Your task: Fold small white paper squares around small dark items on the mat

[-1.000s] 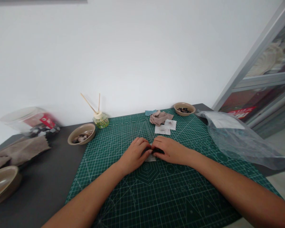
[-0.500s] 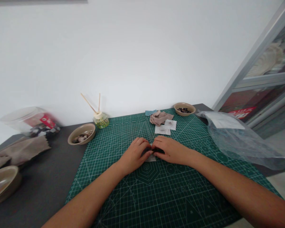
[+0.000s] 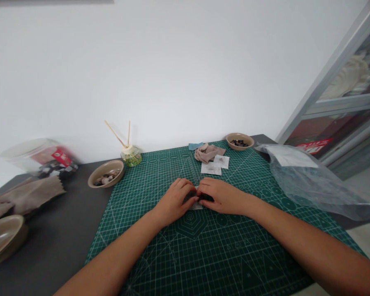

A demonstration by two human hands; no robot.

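Observation:
My left hand (image 3: 174, 200) and my right hand (image 3: 221, 195) meet fingertip to fingertip in the middle of the green cutting mat (image 3: 203, 250). Between them lies a small white fabric piece (image 3: 195, 205) with a small dark object (image 3: 205, 197) on it. Both hands pinch at this piece, and most of it is hidden under my fingers.
Behind my hands lie white squares (image 3: 215, 165), a beige cloth (image 3: 207, 152) and a bowl of dark buttons (image 3: 239, 141). A bowl of mixed buttons (image 3: 105, 174), a reed diffuser (image 3: 130, 154), a plastic jar (image 3: 41, 159), brown cloth (image 3: 27, 195) and another bowl (image 3: 3, 236) stand left. A plastic bag (image 3: 308, 179) lies right.

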